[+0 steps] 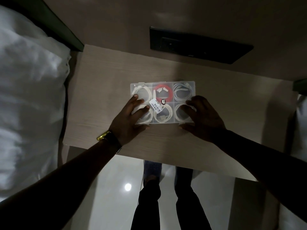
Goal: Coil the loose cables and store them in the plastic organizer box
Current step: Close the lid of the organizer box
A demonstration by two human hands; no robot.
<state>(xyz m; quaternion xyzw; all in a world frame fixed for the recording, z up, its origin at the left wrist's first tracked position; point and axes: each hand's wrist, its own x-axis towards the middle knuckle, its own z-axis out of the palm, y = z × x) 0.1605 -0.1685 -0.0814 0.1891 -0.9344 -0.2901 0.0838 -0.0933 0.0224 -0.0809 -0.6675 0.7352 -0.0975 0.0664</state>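
Head view, organizer box: the clear plastic organizer box was seen lying flat near the middle of the pale wooden surface, its transparent lid apparently lowered, a price sticker on top.
Head view, cables: six compartments were seen filled, each with one coil; a red cable was held in the far middle compartment, white cables in the others. No loose cable was seen on the surface.
Head view, left hand: the left hand was spread wide, fingers pressed flat on the lid's left side, thumb at the near edge; nothing was gripped.
Head view, right hand: the right hand was likewise spread wide over the right side, thumb at the near edge.
Stage: storing was judged done, latching judged to remain.
Risk, latch: whether the catches were engaged could not be told; a springy coil could lift an unlatched lid.
Risk, pinching: a strand caught under the rim could be nipped by pressure.
Risk, sliding: the light box could be pushed across the smooth surface by uneven pressing.
Risk, light: in the dim room a stray end could be missed.
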